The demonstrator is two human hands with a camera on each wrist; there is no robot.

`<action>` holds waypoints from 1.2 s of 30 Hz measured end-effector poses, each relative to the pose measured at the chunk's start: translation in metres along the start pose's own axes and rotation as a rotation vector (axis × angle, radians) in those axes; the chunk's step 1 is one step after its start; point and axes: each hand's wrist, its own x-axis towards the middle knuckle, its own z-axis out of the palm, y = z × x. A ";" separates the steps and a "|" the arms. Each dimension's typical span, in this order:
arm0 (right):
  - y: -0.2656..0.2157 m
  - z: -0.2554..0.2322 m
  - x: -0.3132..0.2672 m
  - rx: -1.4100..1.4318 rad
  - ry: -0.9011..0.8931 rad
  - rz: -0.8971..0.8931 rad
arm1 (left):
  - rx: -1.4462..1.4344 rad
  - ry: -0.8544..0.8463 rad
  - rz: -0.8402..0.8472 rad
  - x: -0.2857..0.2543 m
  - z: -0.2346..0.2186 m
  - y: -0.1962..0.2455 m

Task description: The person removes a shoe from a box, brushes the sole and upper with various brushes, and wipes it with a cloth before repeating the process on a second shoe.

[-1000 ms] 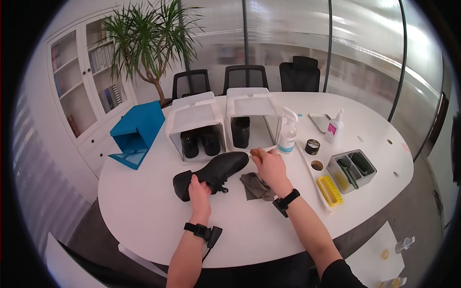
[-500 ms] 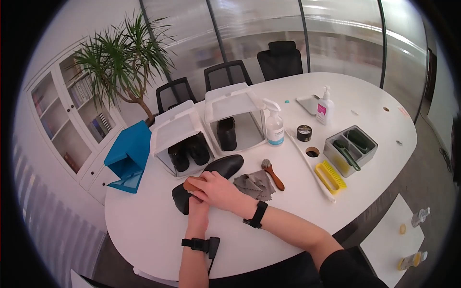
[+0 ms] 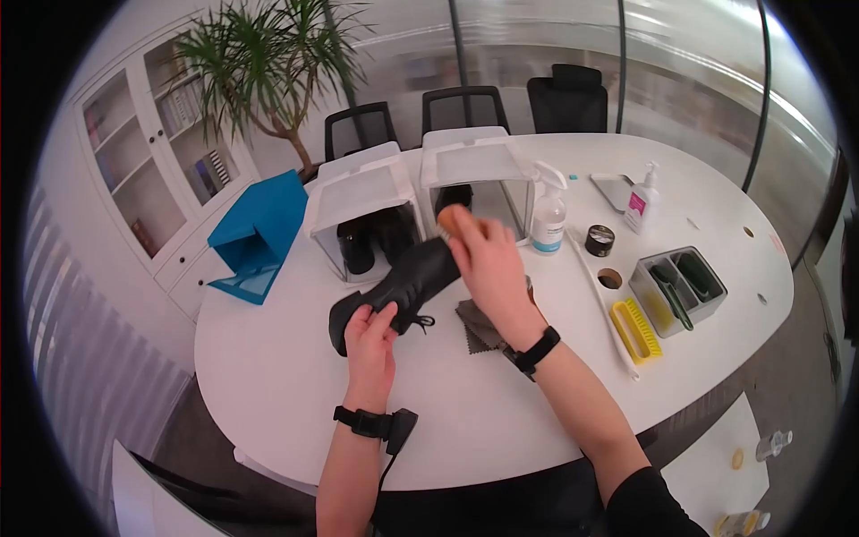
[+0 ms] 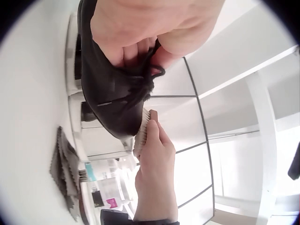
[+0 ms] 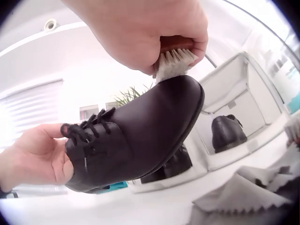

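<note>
A black lace-up shoe (image 3: 416, 279) is held by my left hand (image 3: 369, 358), fingers at its opening beside the laces, with the toe pointing away and tilted up. My right hand (image 3: 494, 273) grips a wooden-backed shoe brush (image 3: 450, 217). In the right wrist view, the brush's pale bristles (image 5: 172, 66) touch the top of the toe. The left wrist view shows the same brush (image 4: 144, 129) against the shoe's tip. Under my right wrist lies a crumpled grey cloth (image 3: 477, 327) with zigzag edges, next to a small brush mostly hidden by that hand.
Two white shoe boxes (image 3: 362, 192) with black shoes inside stand behind the shoe. A blue box (image 3: 255, 228) is at the left. To the right are a spray bottle (image 3: 548, 210), a round tin (image 3: 599, 239), a yellow brush (image 3: 636, 331) and a metal caddy (image 3: 680, 291).
My right hand moved the brush from the toe back to the shoe's opening, near my left hand, then forward to the toe again. The head view swung meanwhile.
</note>
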 end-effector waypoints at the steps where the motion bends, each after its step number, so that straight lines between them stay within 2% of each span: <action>1: -0.005 -0.009 0.007 0.089 0.059 0.021 | -0.003 0.010 0.011 -0.004 0.005 0.009; 3: -0.010 -0.024 0.027 0.181 0.139 0.016 | -0.072 0.040 0.097 -0.002 0.019 0.027; 6: -0.020 -0.044 0.037 0.453 0.200 0.071 | -0.090 -0.014 0.072 -0.003 0.031 0.054; 7: -0.023 -0.050 0.043 0.460 0.224 0.064 | -0.071 -0.025 0.049 -0.004 0.035 0.062; 9: -0.024 -0.061 0.046 0.627 0.238 0.144 | -0.024 -0.072 0.068 -0.016 0.038 0.074; 11: -0.016 -0.067 0.052 0.595 0.301 0.132 | -0.083 -0.094 0.083 -0.023 0.036 0.077; 13: -0.017 -0.078 0.052 0.780 0.236 0.145 | -0.109 -0.068 0.067 -0.026 0.038 0.075; 15: -0.030 -0.083 0.052 0.781 0.284 0.045 | -0.313 -0.069 0.004 -0.030 0.043 0.074; 16: -0.036 -0.088 0.052 0.767 0.250 0.031 | -0.314 -0.067 0.004 -0.025 0.033 0.067; 18: -0.041 -0.088 0.050 0.757 0.229 0.014 | -0.625 -0.313 -0.215 -0.010 0.010 0.056; 19: -0.041 -0.083 0.048 0.766 0.219 0.016 | -0.622 -0.317 -0.211 -0.008 0.008 0.054; 21: -0.039 -0.078 0.046 0.775 0.211 0.021 | -0.597 -0.177 -0.294 -0.007 0.011 0.048; 25: -0.041 -0.070 0.039 0.700 0.091 -0.070 | -0.597 -0.098 -0.219 -0.009 0.025 0.041; 27: -0.047 -0.056 0.028 0.602 -0.009 -0.151 | -0.839 -0.141 -0.117 -0.005 0.024 0.030; 28: -0.052 -0.056 0.024 0.595 -0.022 -0.161 | -0.856 -0.138 -0.113 -0.004 0.026 0.027; 30: -0.065 -0.062 0.017 0.777 -0.353 -0.026 | -0.875 -0.142 -0.085 -0.007 0.024 0.025; 31: -0.066 -0.065 0.017 0.781 -0.355 -0.023 | -0.873 -0.138 -0.085 -0.008 0.017 0.022; 33: -0.063 -0.069 0.019 0.705 -0.535 -0.161 | -0.795 -0.098 -0.059 -0.009 0.009 0.017; 34: -0.062 -0.067 0.016 0.664 -0.543 -0.202 | -0.717 -0.083 -0.006 -0.012 0.017 0.017; 36: -0.061 -0.070 0.018 0.684 -0.558 -0.218 | -0.747 -0.065 -0.052 -0.011 0.008 0.010</action>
